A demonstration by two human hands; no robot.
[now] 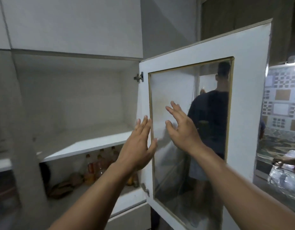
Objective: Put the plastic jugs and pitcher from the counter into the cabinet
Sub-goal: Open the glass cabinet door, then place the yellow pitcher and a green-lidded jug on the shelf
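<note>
A white wall cabinet [80, 100] stands open in front of me. Its upper shelf [80, 145] is bare. The glass-paned door [249, 97] is swung out to the right. My left hand [138, 146] is raised with straight fingers at the door's hinge-side frame. My right hand [179, 128] is raised with spread fingers in front of the glass pane. Neither hand holds anything. No jug or pitcher is in view.
Several bottles [100, 165] and brown packets stand on the lower shelf. Through the glass, a person in a dark shirt [209, 117] stands with their back to me. A patterned tile wall [282, 103] and another person's hand [284, 161] lie at the right.
</note>
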